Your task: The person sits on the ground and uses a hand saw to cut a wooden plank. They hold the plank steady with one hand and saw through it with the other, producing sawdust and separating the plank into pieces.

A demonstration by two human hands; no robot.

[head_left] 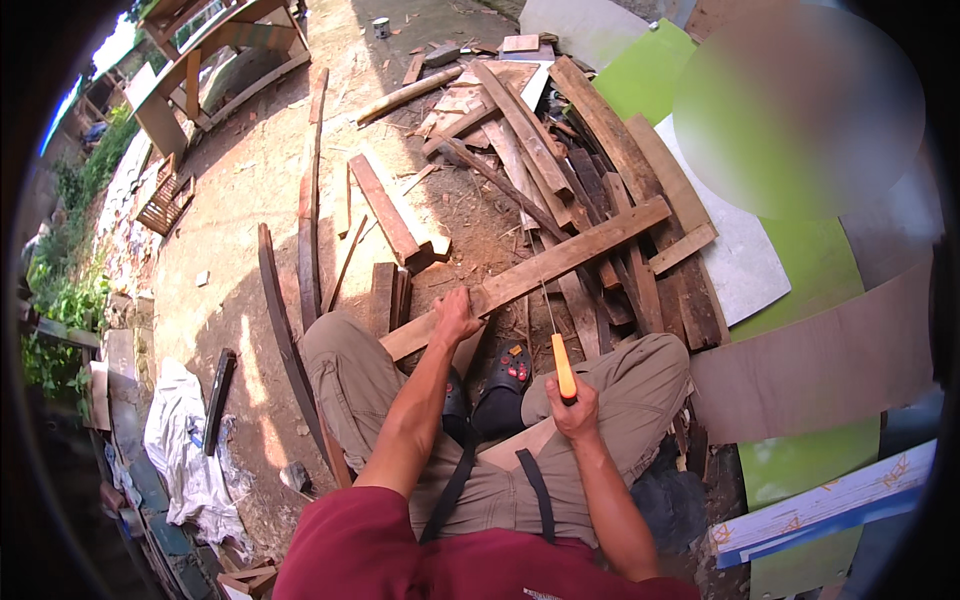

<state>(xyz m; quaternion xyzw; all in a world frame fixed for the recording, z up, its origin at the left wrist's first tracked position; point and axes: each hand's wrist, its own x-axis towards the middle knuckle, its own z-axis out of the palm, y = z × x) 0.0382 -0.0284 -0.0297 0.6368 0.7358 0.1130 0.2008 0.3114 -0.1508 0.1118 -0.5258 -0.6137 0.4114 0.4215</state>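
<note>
A long wooden plank (560, 262) runs slantwise in front of me, from beside my left knee up to the right over the wood pile. My left hand (457, 314) is closed round it near its lower end. In my right hand (574, 408) is a handsaw (562, 362) by its yellow and black handle. Its thin blade, seen nearly edge-on, points away from me and meets the plank's near edge right of my left hand. How deep the blade sits in the wood I cannot tell.
Stacked boards (600, 90) lie beyond the plank. A short beam (385, 208) and long dark strips (283, 330) are on the ground to the left. Green and grey sheets (800, 390) cover the right side. A white cloth (185, 440) lies far left; a wooden frame (215, 60) stands behind.
</note>
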